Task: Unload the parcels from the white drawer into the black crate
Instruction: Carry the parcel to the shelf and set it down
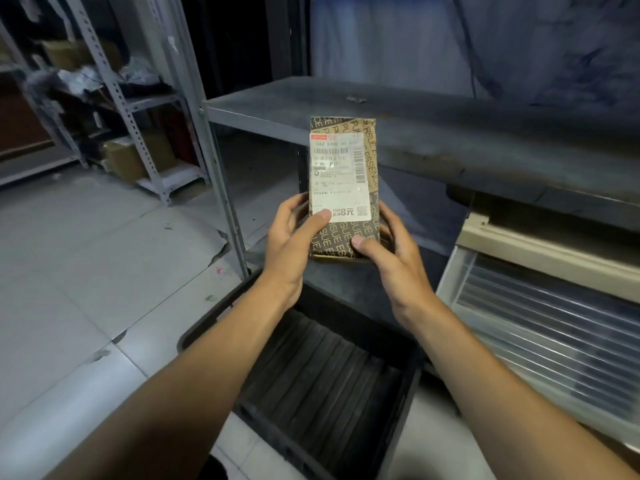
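Observation:
I hold a brown printed parcel (pixel 343 181) with a white shipping label upright in front of me, above the far end of the black crate (pixel 322 386). My left hand (pixel 294 244) grips its lower left edge, thumb on the label. My right hand (pixel 388 258) grips its lower right corner, thumb on the front. The crate on the floor below shows a bare ribbed bottom. The white drawer (pixel 540 306) stands pulled out at the right; its translucent ribbed floor shows no parcels in the part I see.
A grey metal shelf (pixel 415 119) runs across behind the parcel, with its upright post (pixel 221 188) to the left. Further left, metal racks (pixel 131 109) hold cardboard boxes and bags. The floor is pale tile.

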A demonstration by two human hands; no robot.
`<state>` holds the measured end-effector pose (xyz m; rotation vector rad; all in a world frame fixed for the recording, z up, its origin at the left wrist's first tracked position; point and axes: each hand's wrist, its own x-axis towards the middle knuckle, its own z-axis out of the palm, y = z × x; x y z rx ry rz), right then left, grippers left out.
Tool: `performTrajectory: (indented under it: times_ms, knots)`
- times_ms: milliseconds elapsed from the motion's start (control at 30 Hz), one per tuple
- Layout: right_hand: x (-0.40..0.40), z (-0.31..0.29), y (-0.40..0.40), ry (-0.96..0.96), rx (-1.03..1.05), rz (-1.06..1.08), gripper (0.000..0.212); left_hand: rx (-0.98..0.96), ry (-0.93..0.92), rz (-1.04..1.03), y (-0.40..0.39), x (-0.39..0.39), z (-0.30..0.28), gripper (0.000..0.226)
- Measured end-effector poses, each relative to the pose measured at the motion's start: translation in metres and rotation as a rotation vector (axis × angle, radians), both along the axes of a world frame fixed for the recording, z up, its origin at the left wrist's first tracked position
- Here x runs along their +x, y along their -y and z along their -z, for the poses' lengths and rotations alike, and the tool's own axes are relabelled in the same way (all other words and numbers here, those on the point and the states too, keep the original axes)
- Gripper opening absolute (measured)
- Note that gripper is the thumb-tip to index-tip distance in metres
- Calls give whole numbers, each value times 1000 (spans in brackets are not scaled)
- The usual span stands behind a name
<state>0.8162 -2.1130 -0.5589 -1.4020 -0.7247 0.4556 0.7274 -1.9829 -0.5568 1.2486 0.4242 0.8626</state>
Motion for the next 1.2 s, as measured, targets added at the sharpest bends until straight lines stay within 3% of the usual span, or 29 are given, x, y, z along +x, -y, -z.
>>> performTrajectory:
  times_ms: [267, 533, 767, 1200]
  knots:
    - [-33, 30, 35, -58, -76, -4, 68, -44, -87, 0, 35, -31, 35, 45]
    - [-40, 77, 30, -131, -145, 55, 77, -73, -204, 2, 36, -35, 78, 32]
    - [4, 115, 4, -144, -223, 63, 54, -1, -258, 12, 17, 6, 124, 41]
    - [111, 214, -82, -256, -309, 122, 58, -21, -339, 38, -72, 116, 215, 38]
